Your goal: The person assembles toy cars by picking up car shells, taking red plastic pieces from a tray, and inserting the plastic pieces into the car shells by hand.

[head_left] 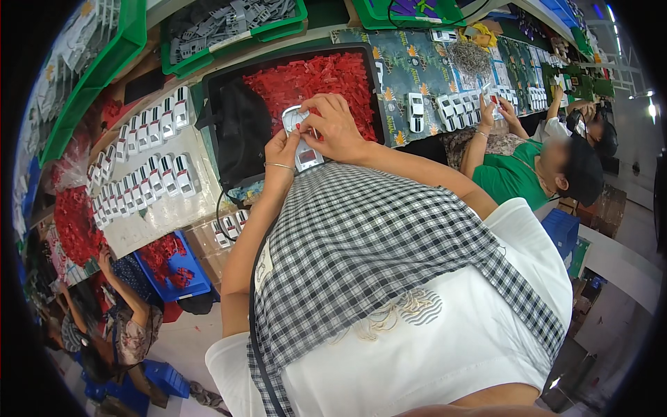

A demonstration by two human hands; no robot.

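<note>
Over the front of a black tray I hold a white toy car shell close to my apron. My left hand grips its left side with thumb and fingers closed. From the right, my right hand bends over the shell, its fingers pinched near the left fingertips. A small red piece shows between the fingertips, and which hand grips it I cannot make out. My fingers hide the shell's middle. Many loose red plastic parts fill the tray behind my hands.
White toy cars stand in rows on the left board, more at right. A black cloth hangs over the tray's left side. Green bins line the back. A co-worker in green works at right; others sit lower left beside a blue bin.
</note>
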